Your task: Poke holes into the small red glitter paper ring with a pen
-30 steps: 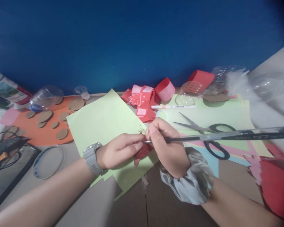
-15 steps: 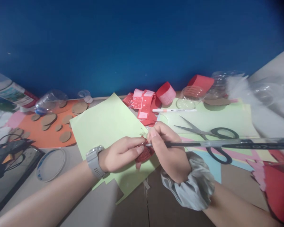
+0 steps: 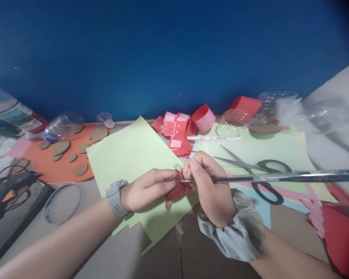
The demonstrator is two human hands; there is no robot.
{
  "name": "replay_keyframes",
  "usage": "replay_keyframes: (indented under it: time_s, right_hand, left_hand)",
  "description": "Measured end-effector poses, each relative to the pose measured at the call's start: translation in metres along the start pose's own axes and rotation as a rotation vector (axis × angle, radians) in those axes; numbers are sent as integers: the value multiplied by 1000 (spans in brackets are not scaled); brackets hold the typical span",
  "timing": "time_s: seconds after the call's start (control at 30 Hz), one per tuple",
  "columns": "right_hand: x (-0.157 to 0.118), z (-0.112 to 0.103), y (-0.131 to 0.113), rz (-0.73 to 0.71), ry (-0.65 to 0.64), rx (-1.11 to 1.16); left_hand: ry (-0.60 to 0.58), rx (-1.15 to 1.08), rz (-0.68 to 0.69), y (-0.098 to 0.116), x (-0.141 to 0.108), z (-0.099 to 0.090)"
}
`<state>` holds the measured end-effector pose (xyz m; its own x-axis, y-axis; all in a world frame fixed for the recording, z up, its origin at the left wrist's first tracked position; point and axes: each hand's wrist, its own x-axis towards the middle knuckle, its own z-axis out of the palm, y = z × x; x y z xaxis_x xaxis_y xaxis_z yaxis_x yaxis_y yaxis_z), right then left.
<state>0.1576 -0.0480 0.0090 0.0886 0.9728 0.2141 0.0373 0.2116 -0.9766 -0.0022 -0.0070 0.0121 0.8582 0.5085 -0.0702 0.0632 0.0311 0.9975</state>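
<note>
"So, what is the biggest thing you can see?"

"The blue wall (image 3: 163, 50), on the far side. It stands right behind all the stuff, so I guess it stops things rolling off the back."

"What are your arms over?"

"A grey top (image 3: 116, 255). On it, in the middle, is a green sheet (image 3: 128, 151). Maybe it's there as a clean, flat spot. On the left is an orange sheet (image 3: 49, 166)."

"Where are the scissors (image 3: 248, 166)?"

"Over on the right, with the blades apart. They're near my arm, so I think they were put there to be easy to reach."

"And your hands?"

"My left hand (image 3: 147, 190) is low, with the thumb and fingers close together. My right hand (image 3: 213, 195) is curled tight around a dark pen (image 3: 279, 177). I hold it close to the tip, I think so that I can aim it well. The back of the pen sticks out to the right."

"What is under your left fingers?"

"A red piece (image 3: 178, 190) with dark criss-cross lines. It is over the green sheet, between my hands. I can't tell if I pinch it or just press it, because some fingertips are hidden. I think it's so that it can't slide."

"And the smallest thing?"

"The pen tip (image 3: 183, 181). It's at the red piece, but I can't tell if they touch."
</note>
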Motion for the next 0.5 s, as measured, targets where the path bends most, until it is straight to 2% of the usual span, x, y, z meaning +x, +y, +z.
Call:
replay_keyframes:
  time_s: [0.1, 0.27, 0.5]
  right_hand:
    - [-3, 1, -1, 10, 21, 45]
    - [-5, 1, -1, 35, 11, -24]
    - [0, 1, -1, 34, -29, -58]
  left_hand:
    - [-35, -66, -60, 0, 0, -1]
    - [-28, -18, -124, -1, 1, -1]
    - [-38, -14, -140, -2, 1, 0]
